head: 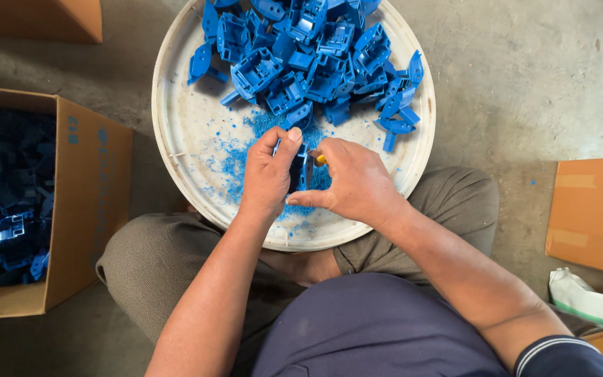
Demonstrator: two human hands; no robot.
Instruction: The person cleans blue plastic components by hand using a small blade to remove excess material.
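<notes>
My left hand [268, 174] grips a blue plastic part [301, 167] over the near side of a round white tray [176, 132]. My right hand [354, 183] is closed on a small tool with a yellow handle [321, 159], pressed against that same part. A pile of blue plastic parts [308, 56] fills the far half of the tray. Blue shavings [235, 157] lie scattered on the tray just left of my hands.
An open cardboard box [85, 188] with several blue parts stands at the left. Another cardboard box [591, 213] sits at the right, with a white bag [584, 297] below it. A box corner [50, 17] shows top left. The tray rests over my crossed legs on concrete floor.
</notes>
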